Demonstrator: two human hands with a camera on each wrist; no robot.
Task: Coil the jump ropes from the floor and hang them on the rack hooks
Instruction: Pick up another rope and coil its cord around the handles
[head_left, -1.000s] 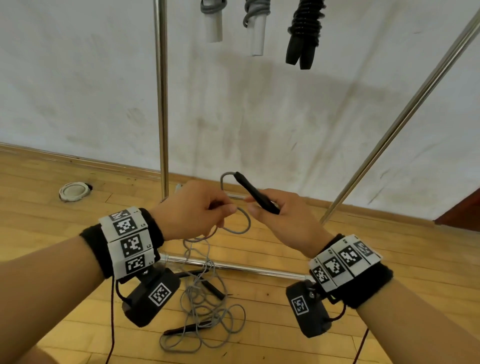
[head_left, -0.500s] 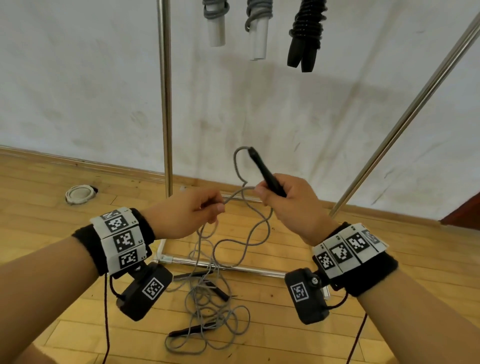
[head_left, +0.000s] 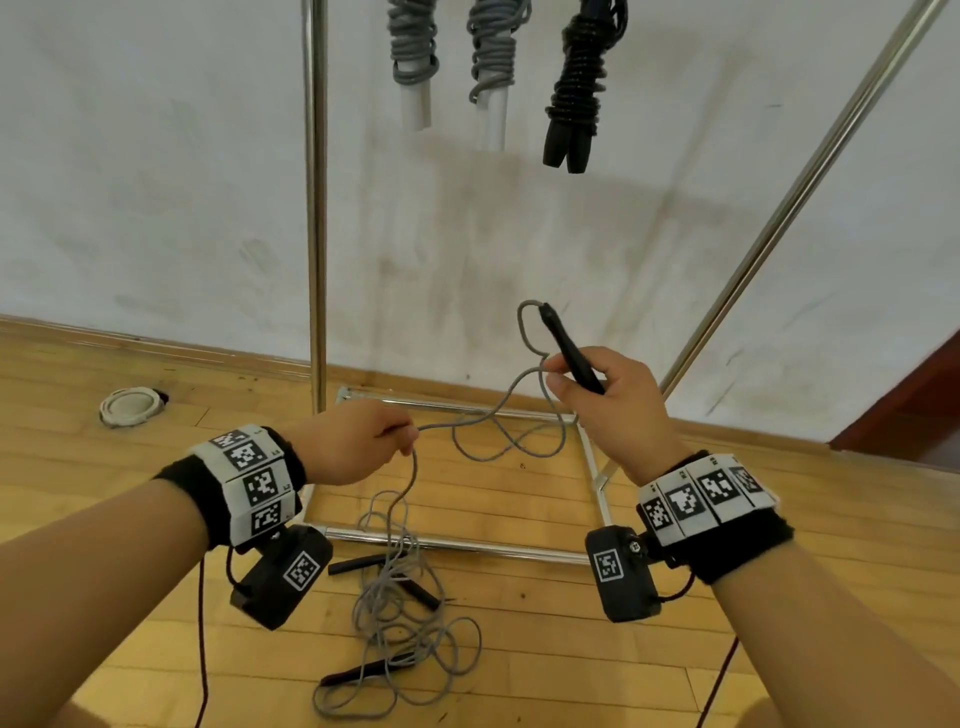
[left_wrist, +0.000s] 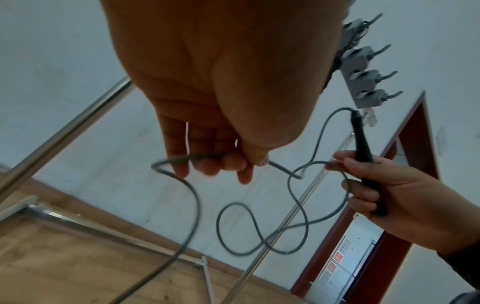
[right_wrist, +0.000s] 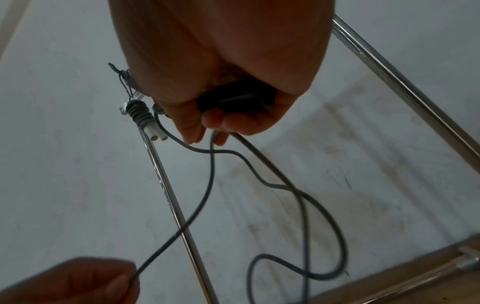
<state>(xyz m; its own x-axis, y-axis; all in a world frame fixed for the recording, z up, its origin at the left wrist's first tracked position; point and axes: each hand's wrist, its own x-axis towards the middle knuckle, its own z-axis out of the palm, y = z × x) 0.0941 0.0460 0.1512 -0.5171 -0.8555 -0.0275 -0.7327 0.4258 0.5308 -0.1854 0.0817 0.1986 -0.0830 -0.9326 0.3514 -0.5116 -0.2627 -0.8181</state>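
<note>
My right hand (head_left: 597, 395) grips a black jump rope handle (head_left: 569, 345) that points up and away; its grey cord (head_left: 498, 415) loops out of the tip and passes under the same fingers. My left hand (head_left: 363, 441) pinches that cord lower down, between thumb and fingers (left_wrist: 228, 162). A slack loop hangs between the hands, and the cord runs down to a grey tangle (head_left: 405, 639) on the wooden floor with several black handles (head_left: 363, 675). In the right wrist view the handle's butt (right_wrist: 233, 98) sits in the palm.
The chrome rack stands ahead: a left post (head_left: 314, 208), a slanted right post (head_left: 779, 218) and a floor frame (head_left: 457, 543). Two grey coiled ropes (head_left: 415, 47) and a black coiled one (head_left: 579, 78) hang above. Grey hooks (left_wrist: 363, 78) line the top bar. A white round object (head_left: 130, 408) lies at left.
My hands have moved apart: the right hand rose to the right with the handle while the left hand slid down the cord, drawing out a longer loop. The view tilted down.
</note>
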